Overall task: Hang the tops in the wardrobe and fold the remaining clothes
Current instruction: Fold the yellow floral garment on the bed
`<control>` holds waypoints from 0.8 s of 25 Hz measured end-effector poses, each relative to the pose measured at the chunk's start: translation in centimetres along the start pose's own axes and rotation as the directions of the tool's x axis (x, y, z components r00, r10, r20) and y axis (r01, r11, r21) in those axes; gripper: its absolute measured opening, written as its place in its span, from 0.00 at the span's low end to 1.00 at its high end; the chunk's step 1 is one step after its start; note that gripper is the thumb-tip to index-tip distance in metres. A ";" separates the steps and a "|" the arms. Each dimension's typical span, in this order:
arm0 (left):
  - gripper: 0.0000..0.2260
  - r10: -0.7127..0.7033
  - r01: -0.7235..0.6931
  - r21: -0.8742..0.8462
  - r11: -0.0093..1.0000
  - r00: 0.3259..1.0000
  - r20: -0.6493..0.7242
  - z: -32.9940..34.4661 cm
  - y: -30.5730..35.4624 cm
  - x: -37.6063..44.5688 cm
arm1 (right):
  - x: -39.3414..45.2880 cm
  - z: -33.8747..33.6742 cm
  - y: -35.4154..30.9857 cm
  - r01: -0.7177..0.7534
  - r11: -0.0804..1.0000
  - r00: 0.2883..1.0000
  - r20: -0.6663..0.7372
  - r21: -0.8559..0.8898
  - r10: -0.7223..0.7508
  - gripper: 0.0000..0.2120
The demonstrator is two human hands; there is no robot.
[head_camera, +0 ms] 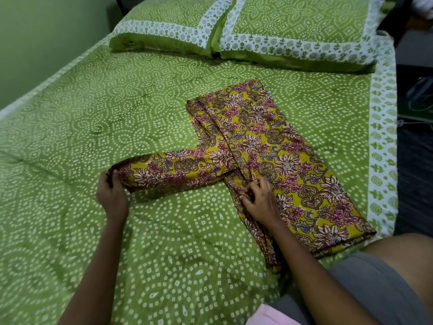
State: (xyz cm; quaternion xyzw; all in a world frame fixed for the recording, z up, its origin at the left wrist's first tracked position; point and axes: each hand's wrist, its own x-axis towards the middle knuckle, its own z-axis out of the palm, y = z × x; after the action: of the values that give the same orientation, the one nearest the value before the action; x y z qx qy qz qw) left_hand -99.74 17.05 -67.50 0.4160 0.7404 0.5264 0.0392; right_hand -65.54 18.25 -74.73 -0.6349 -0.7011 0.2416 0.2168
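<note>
**Folding a floral garment on the bed**

A mustard-yellow cotton garment printed with maroon and cream flowers point(269, 146) is lying on a bed covered by a green sheet with white dotted rings point(93, 109). The garment's long folded body is running diagonally from the middle of the bed toward the near right corner, close to the sheet's white bordered right edge. One narrow section of it, a sleeve or leg, is extending sideways to the left, toward the centre of the bed.

The left hand point(112, 194) is curling its fingers round the far left end of that narrow section, pinching the cloth and holding it slightly raised off the sheet. The right hand point(260, 199) is resting on the garment where the narrow section meets the body, its fingertips gathering and pinching a pleat of fabric at the left edge of the body.

Two green pillows with white printed borders point(246, 26) are lying side by side along the far edge of the bed. A pale pink cloth point(269, 316) is showing at the near edge, beside the person's grey clothing point(375, 285).
</note>
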 end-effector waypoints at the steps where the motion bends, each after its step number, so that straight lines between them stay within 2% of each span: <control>1: 0.11 -0.020 0.018 -0.047 0.999 0.998 -0.054 0.1 0.5 -0.7 | 0.0 0.0 0.0 0.000 1.000 1.000 0.001 -0.001 0.000 0.13; 4: 0.14 0.036 -0.032 0.029 0.999 0.987 -0.159 0.3 2.7 -1.3 | 0.0 0.1 -0.1 -0.001 1.000 1.000 0.004 0.000 0.001 0.14; 6: 0.15 0.033 -0.017 0.236 0.972 0.998 -0.061 0.8 2.2 0.7 | 0.0 0.1 -0.1 0.002 1.000 1.000 0.002 0.000 -0.002 0.14; 8: 0.16 -0.128 0.068 0.409 0.910 0.984 0.121 1.4 -0.3 3.1 | -0.1 0.0 0.0 0.004 0.999 1.000 -0.010 0.033 -0.004 0.14; 10: 0.16 -0.312 0.128 0.525 0.842 0.908 0.279 1.6 -2.2 3.7 | -0.1 0.0 0.1 -0.013 0.993 0.999 -0.029 0.120 0.017 0.15; 12: 0.18 -0.378 0.195 0.537 0.821 0.890 0.255 2.1 -2.5 3.2 | 0.2 0.1 0.1 -0.069 0.960 0.994 -0.061 0.272 0.089 0.15; 14: 0.24 -0.371 0.249 0.488 0.837 0.913 0.171 2.9 -1.7 2.1 | 0.7 -0.4 0.0 -0.170 0.854 0.964 -0.096 0.492 0.247 0.14; 17: 0.36 -0.366 0.243 0.526 0.815 0.920 0.143 3.8 -0.2 -0.7 | 1.3 -1.8 0.2 -0.289 0.560 0.876 -0.022 0.777 0.481 0.16; 19: 0.35 -0.278 0.163 0.529 0.833 0.949 0.146 4.0 1.0 -3.1 | 1.6 -2.1 0.6 -0.315 0.429 0.838 0.036 0.847 0.545 0.17; 20: 0.28 -0.176 0.063 0.457 0.887 0.962 0.208 4.1 2.0 -4.5 | 1.7 -2.1 0.7 -0.318 0.403 0.831 0.048 0.858 0.554 0.17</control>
State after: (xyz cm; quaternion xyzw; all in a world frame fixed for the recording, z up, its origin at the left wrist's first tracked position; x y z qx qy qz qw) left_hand -93.63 17.38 -69.41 0.4286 0.8551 0.2841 0.0661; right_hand -63.92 20.09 -73.51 -0.6364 -0.2717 0.5149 0.5061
